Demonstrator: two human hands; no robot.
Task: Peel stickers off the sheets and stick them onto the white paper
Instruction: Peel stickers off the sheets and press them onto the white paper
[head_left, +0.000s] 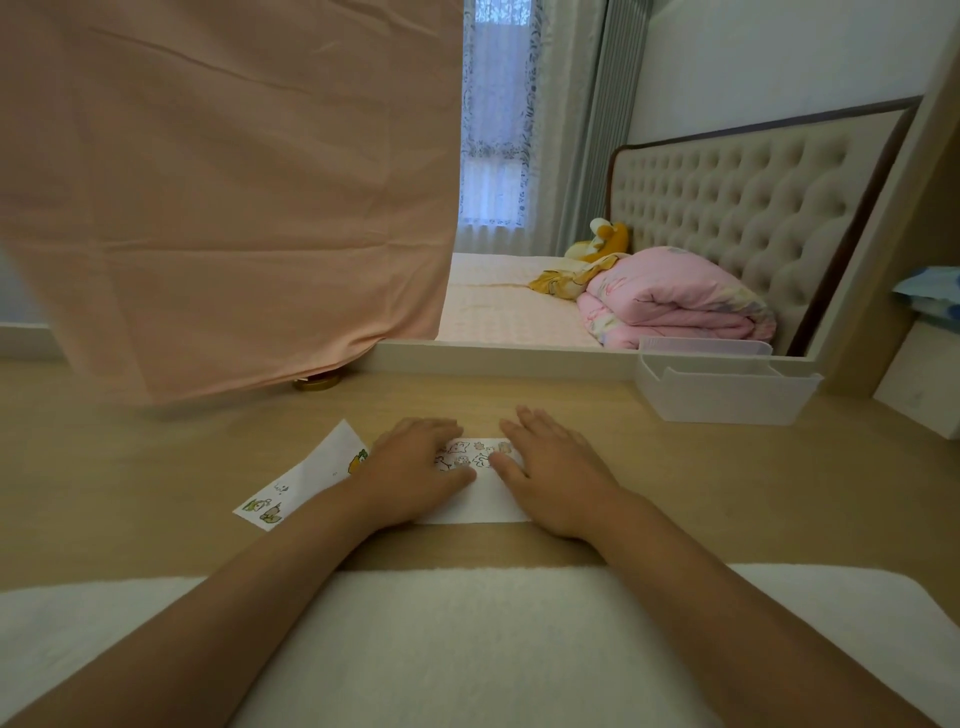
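Observation:
A small sticker sheet with several pale animal stickers lies on the white paper in the middle of the wooden desk. My left hand rests flat on the sheet's left part, fingers straight. On the sheet's right end my right hand lies flat too, thumb touching the sheet. A second sticker sheet with green and yellow stickers lies to the left, partly under my left wrist.
A clear plastic bin stands at the back right of the desk. A pink cloth hangs over the mirror at back left, a gold lid beneath it. A white towel covers the near edge.

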